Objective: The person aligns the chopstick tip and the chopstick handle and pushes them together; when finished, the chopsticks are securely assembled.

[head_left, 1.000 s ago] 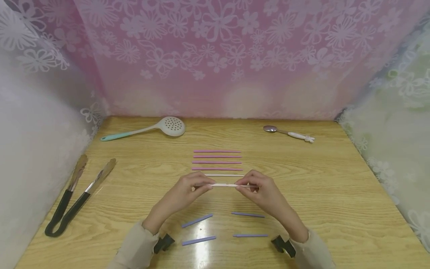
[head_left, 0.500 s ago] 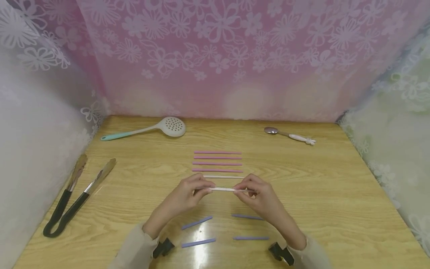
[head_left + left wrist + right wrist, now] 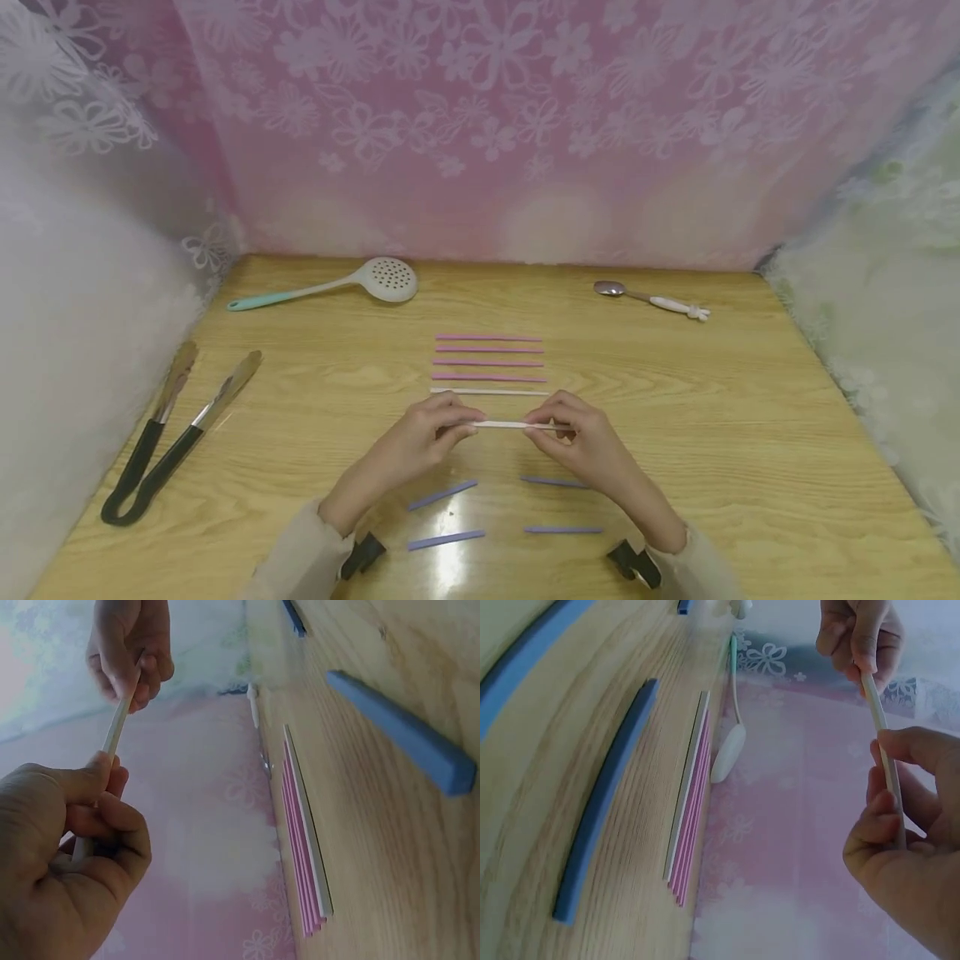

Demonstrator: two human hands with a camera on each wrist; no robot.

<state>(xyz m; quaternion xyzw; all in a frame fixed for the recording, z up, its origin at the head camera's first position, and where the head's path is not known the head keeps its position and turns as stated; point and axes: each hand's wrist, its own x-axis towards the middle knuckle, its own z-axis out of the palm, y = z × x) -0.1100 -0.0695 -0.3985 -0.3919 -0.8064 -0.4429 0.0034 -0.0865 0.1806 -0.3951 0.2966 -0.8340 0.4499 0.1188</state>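
Held level over the middle of the table is a thin white chopstick (image 3: 501,424), its two ends partly hidden by the fingers. My left hand (image 3: 420,433) pinches its left part between thumb and fingers. On the right part, my right hand (image 3: 583,437) has a similar pinch. Both wrist views show the white rod running straight from one hand to the other. Just beyond the hands, another white chopstick (image 3: 489,392) lies on the table, parallel to several pink chopsticks (image 3: 489,364). Nearer the body are short blue chopstick pieces, two on the left (image 3: 447,540) and two on the right (image 3: 563,530).
Black-handled tongs (image 3: 168,454) lie spread on the left of the wooden table (image 3: 750,433). A slotted skimmer (image 3: 388,279) with a green handle is at the back left. At the back right lies a spoon (image 3: 671,306). Floral cloth (image 3: 487,208) hangs along the back.
One second ago a joint with a small gap showed in the held white chopstick near the right fingers; now it looks continuous. Both hands have shifted slightly towards the body.
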